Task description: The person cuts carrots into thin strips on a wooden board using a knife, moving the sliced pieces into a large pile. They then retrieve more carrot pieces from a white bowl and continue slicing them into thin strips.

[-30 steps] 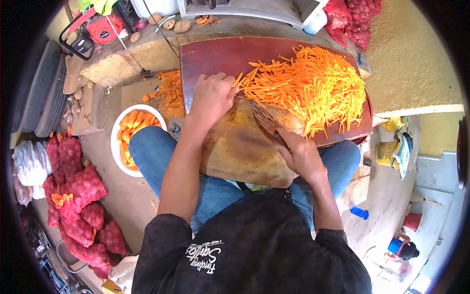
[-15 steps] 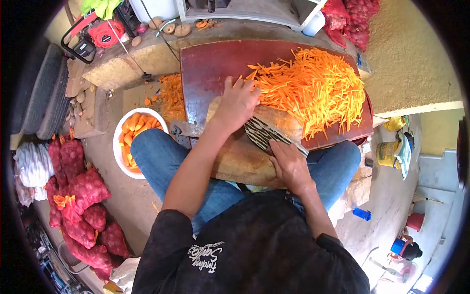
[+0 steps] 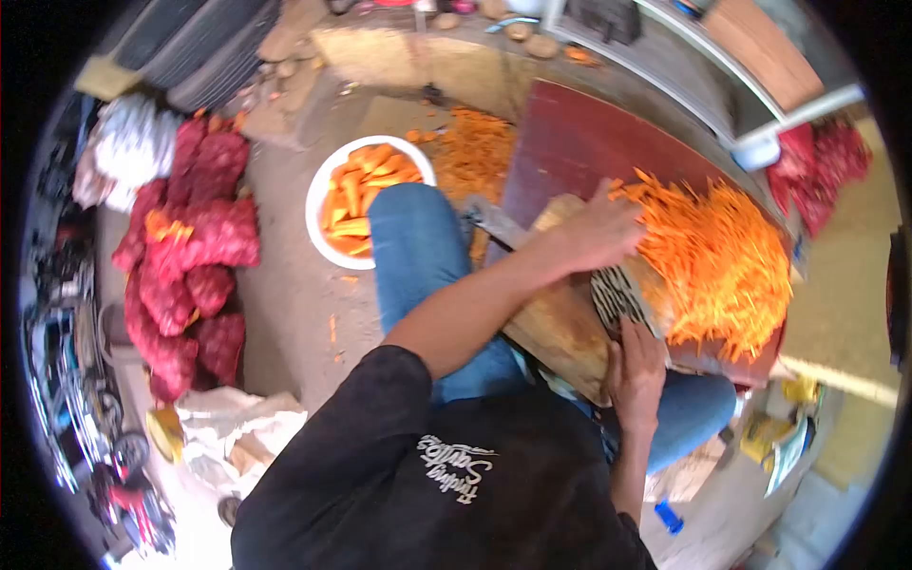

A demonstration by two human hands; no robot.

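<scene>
A wooden cutting board (image 3: 556,328) lies across my lap, partly hidden by my forearm. My right hand (image 3: 636,370) is closed at the lower end of a knife (image 3: 617,294) with a broad black-and-pale striped blade; its handle is hidden. The blade rests over the board. Just above it, my left hand (image 3: 608,230) has bent, slightly spread fingers, a little blurred, at the edge of a big heap of shredded carrot (image 3: 727,275). No held object shows in that hand. The heap covers the right part of a dark red tabletop (image 3: 570,142).
A white tub (image 3: 318,233) of peeled carrots (image 3: 356,190) stands by my left knee. Carrot scraps (image 3: 475,142) lie on the floor behind it. Red mesh sacks (image 3: 223,228) are piled at the left. A metal-framed cabinet (image 3: 679,57) stands at the back right.
The head view has turned left, so board, heap and hands appear farther right and tilted. My left hand has come closer to the carrot heap. My right hand stays on the knife.
</scene>
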